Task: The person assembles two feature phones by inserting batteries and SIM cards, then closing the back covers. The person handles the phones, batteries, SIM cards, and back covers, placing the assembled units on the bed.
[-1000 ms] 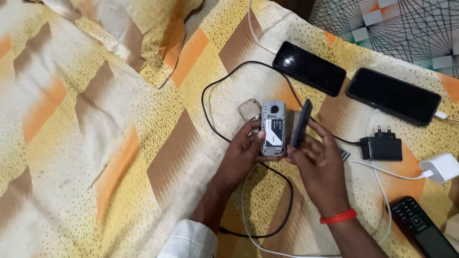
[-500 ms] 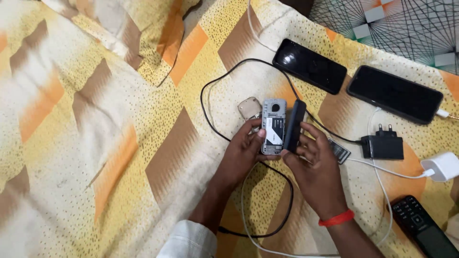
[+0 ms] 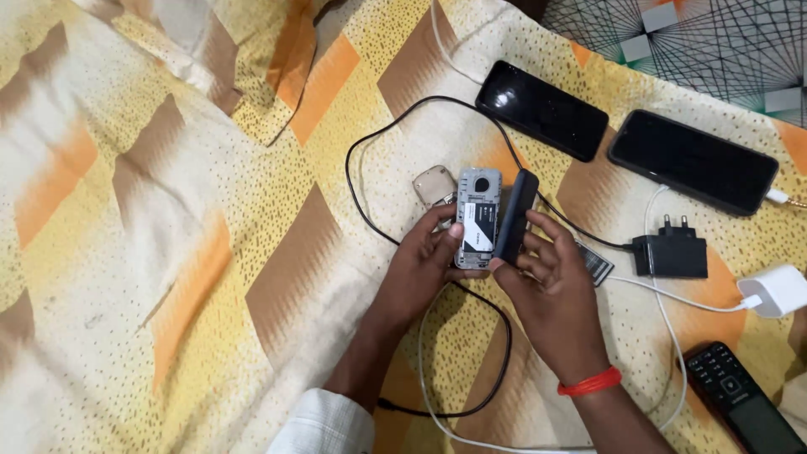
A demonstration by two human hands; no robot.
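My left hand [image 3: 424, 269] grips the open phone [image 3: 477, 217] by its edges, battery showing, above the bedsheet [image 3: 168, 252]. My right hand [image 3: 546, 286] pinches the dark back cover [image 3: 515, 216], held edge-on just beside the phone. Both feel light, stiff and likely slick; the thin cover probably flexes, so I hold its long sides. A black cable [image 3: 361, 168] loops around them, with two smartphones [image 3: 540, 109] beyond.
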